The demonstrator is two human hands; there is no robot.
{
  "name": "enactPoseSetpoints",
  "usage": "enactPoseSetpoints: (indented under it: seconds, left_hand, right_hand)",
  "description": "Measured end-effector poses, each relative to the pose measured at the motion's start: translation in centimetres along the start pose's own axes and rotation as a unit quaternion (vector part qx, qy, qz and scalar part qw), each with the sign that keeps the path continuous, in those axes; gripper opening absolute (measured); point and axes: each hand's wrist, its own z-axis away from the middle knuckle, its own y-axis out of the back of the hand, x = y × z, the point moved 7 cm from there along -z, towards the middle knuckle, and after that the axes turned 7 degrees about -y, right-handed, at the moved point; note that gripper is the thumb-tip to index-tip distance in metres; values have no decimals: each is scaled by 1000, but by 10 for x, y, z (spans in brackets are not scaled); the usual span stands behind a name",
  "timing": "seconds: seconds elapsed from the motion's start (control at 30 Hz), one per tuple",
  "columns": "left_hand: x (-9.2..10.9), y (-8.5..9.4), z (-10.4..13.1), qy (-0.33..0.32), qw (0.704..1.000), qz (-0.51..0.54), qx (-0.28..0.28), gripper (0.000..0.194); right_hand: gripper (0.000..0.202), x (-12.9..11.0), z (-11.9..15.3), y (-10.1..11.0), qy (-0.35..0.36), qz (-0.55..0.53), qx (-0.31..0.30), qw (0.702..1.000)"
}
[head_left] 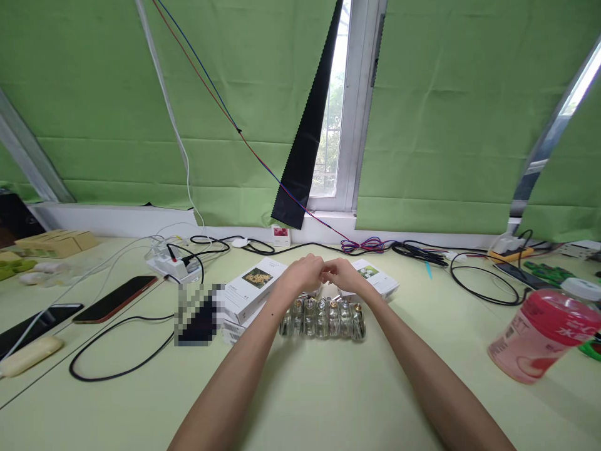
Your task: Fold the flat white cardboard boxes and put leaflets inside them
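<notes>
My left hand point(306, 274) and my right hand point(344, 274) come together over the table, fingers bent and fingertips meeting. Whatever they pinch, if anything, is too small or hidden to name. Just in front of them, a row of several small clear glass bottles point(322, 318) with metallic-looking caps stands close together. White boxes with a yellow-flower picture point(253, 285) are stacked beside my left wrist. Behind my right wrist lies another white box with a white-flower picture point(375, 275), partly covered by the hand.
A pink bottle point(539, 338) lies tilted at the right. On the left are a phone point(117, 299), a power strip point(176, 266) and a looped black cable point(94, 378). Coiled wires point(361, 245) run along the back below green blinds point(469, 125). A small card point(280, 235) leans there.
</notes>
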Motion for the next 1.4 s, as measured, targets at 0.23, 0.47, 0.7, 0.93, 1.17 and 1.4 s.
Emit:
enactPoseSetpoints:
  seconds: [0.23, 0.47, 0.7, 0.93, 1.17, 1.4]
  left_hand:
    - [-1, 0, 1, 3, 1000, -4, -5, 33]
    - [-1, 0, 1, -3, 1000, -14, -7, 30]
    - [-1, 1, 2, -8, 1000, -24, -8, 27]
    - [0, -1, 2, -8, 999, -33, -13, 30]
    - [-3, -1, 2, 0, 999, -42, -23, 33]
    - [-4, -2, 3, 2, 999, -43, -31, 32]
  right_hand:
    - [24, 3, 1, -7, -24, -56, 18, 998]
    - [20, 11, 3, -8, -32, -94, 48, 994]
    - [23, 15, 4, -3, -32, -77, 103, 991]
    - [22, 9, 6, 2, -21, -21, 133, 991]
    - [21, 16, -1, 38, -47, 64, 173, 982]
    - [19, 46, -23, 65, -135, 198, 137, 961]
